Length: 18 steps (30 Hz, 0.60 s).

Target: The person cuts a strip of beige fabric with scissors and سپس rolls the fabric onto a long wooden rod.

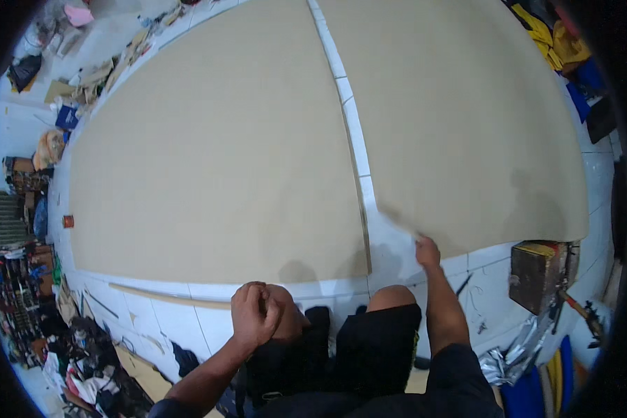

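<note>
Two large tan sheets lie flat on the white tiled floor, the left sheet (216, 160) and the right sheet (467, 125), with a narrow strip of bare tile between them. My right hand (427, 252) is closed at the near left corner of the right sheet and seems to grip its raised edge, which is smeared by motion. Beside my knee, my left hand (255, 311) is held up with its fingers curled in; whether something is inside them is hidden.
A long thin tan strip (164, 295) lies along the left sheet's near edge. At the right stands a worn box (534, 277) beside crumpled silver foil (512, 355). A small orange-brown can (68, 221) sits at the far left. Cluttered piles (76, 341) line the left side.
</note>
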Tool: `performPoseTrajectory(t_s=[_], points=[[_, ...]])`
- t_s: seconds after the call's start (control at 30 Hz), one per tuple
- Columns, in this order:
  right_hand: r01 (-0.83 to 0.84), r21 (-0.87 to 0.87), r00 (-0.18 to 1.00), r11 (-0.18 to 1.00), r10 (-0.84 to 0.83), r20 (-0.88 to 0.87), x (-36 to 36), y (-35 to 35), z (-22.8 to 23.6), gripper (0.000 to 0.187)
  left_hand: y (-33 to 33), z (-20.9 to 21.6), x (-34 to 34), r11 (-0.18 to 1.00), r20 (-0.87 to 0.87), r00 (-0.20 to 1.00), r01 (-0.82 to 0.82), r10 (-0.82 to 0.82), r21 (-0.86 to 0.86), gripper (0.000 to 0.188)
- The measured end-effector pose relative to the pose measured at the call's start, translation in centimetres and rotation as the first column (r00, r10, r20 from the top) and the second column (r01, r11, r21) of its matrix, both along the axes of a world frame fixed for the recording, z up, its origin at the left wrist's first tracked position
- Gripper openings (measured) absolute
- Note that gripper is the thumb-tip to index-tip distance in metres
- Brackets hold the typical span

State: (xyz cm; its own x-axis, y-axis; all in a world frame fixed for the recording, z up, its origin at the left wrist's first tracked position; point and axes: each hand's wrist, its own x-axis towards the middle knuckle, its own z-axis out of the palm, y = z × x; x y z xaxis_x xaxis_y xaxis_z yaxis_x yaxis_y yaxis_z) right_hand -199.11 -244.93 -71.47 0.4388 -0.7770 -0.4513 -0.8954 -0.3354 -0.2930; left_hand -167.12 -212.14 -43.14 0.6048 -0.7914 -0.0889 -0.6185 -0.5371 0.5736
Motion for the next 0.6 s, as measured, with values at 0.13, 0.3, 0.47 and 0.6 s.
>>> performPoseTrajectory(t_s=[0.13, 0.3, 0.47, 0.6], points=[[0.631, 0.225, 0.714, 0.742, -0.669, 0.206, 4.0, -9.1, 10.7, 0.061, 1.9, 5.7, -0.6, 0.967, -0.043, 0.999, 0.008, 0.003, 0.256, 0.024], [0.764, 0.566, 0.046, 0.310, -0.901, 0.431, 1.0, -18.8, 30.1, 0.074, 1.7, 9.0, -4.1, 0.933, -0.148, 0.989, 0.032, 0.024, 0.359, 0.038], [0.679, 0.593, 0.037, 0.433, -0.826, 0.562, 0.0, -23.1, 45.8, 0.062, -5.4, 14.6, -7.1, 0.919, -0.277, 0.959, 0.052, 0.063, 0.391, 0.042], [0.575, 0.714, -0.184, 0.400, -0.787, 0.589, 5.2, -15.9, 52.4, 0.062, -15.7, 19.7, -6.6, 0.994, -0.475, 0.879, 0.007, 0.045, 0.108, 0.039]])
